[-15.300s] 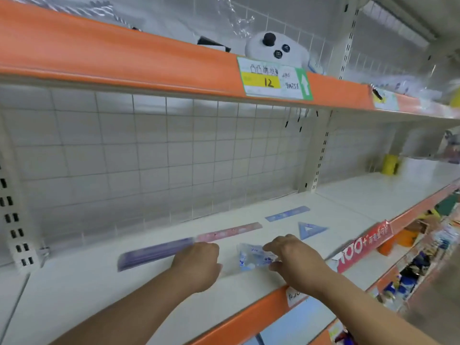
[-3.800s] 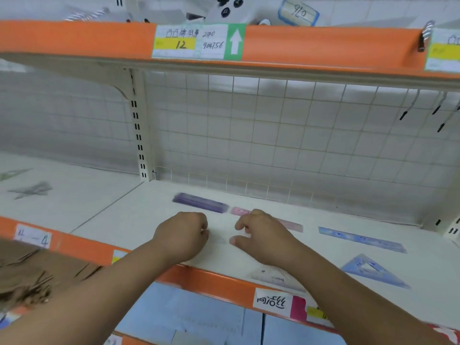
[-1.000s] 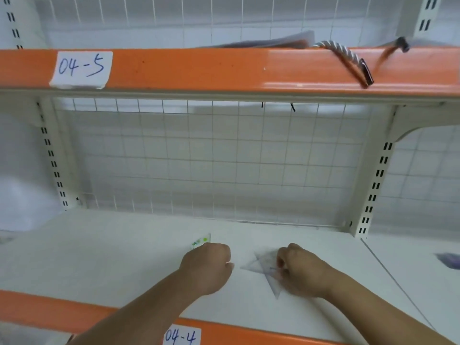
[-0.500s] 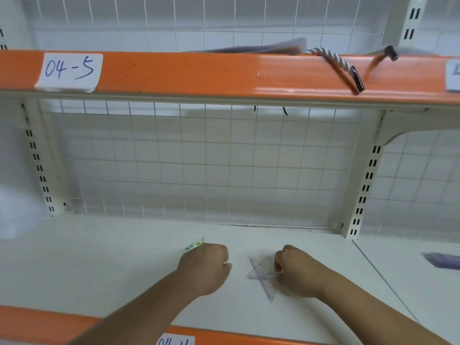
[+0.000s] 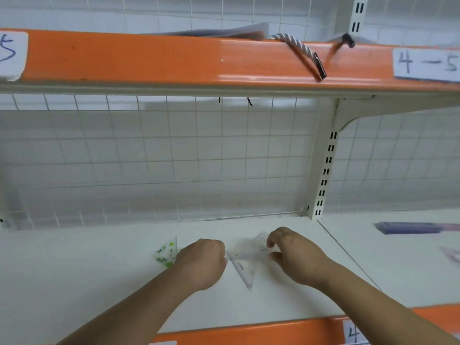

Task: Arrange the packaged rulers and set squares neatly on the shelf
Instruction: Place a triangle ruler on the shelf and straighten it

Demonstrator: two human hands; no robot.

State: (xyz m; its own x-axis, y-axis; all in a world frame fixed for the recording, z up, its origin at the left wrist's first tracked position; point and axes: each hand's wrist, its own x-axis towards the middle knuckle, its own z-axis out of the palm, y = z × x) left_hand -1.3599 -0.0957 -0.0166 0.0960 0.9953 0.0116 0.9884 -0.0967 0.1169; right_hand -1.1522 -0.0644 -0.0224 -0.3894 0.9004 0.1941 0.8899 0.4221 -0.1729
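Since half a second ago, your right hand (image 5: 297,258) has let go of the clear set squares (image 5: 245,266). Its fingers and thumb are now loosely curled and parted, just over their right corner.

At the left, a small green-printed packet (image 5: 166,252) lies on the white shelf (image 5: 74,282), and its right end runs in behind your left hand (image 5: 202,263). That hand is curled into a fist resting on the board; you cannot tell whether it grips the packet.

Just right of it, the two clear set squares lie flat and overlapping in the middle of the bay. One points toward the near orange edge and the other toward the far mesh.

Past the slotted upright (image 5: 323,175), in the next bay, a blurred stack of purple rulers (image 5: 408,227) lies far back. A pale set square (image 5: 453,255) is cut off by the right edge.
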